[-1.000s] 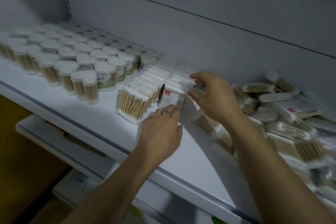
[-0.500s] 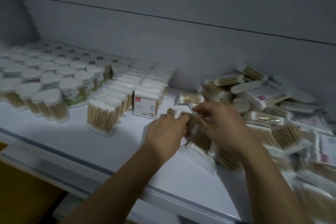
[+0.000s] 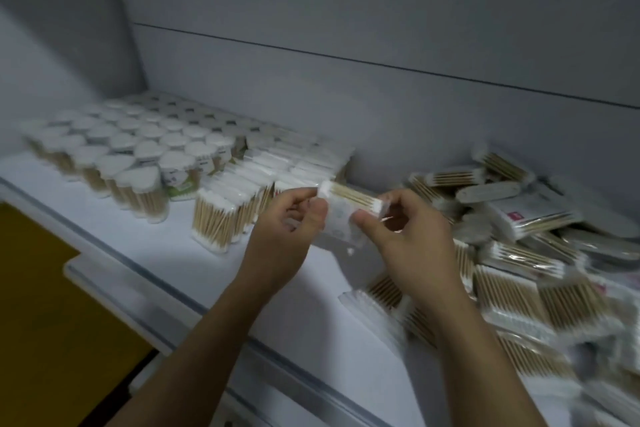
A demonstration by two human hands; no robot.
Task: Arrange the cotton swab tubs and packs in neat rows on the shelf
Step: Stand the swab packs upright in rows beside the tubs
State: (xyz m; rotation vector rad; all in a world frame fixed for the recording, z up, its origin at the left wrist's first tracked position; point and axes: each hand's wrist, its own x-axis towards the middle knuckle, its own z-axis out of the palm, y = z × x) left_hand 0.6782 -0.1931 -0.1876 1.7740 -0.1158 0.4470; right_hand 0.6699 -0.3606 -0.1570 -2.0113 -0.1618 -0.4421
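Observation:
A clear pack of wooden cotton swabs (image 3: pixel 348 215) hangs above the white shelf (image 3: pixel 145 263), held at both ends. My left hand (image 3: pixel 287 239) pinches its left end and my right hand (image 3: pixel 408 243) grips its right end. Behind my left hand, upright swab packs (image 3: pixel 221 215) stand in rows. Further left, round white-lidded swab tubs (image 3: pixel 138 156) stand in rows reaching the back wall. A loose heap of swab packs (image 3: pixel 519 253) lies to the right of my hands.
The grey back panel (image 3: pixel 346 97) closes the shelf behind the goods. A lower shelf edge (image 3: pixel 114 288) juts out below the front lip, with a yellow-brown floor (image 3: pixel 41 305) at the lower left.
Both hands left the standing row, reached into the heap on the right and lifted one pack out. They now hold it up between them, nearer the rows.

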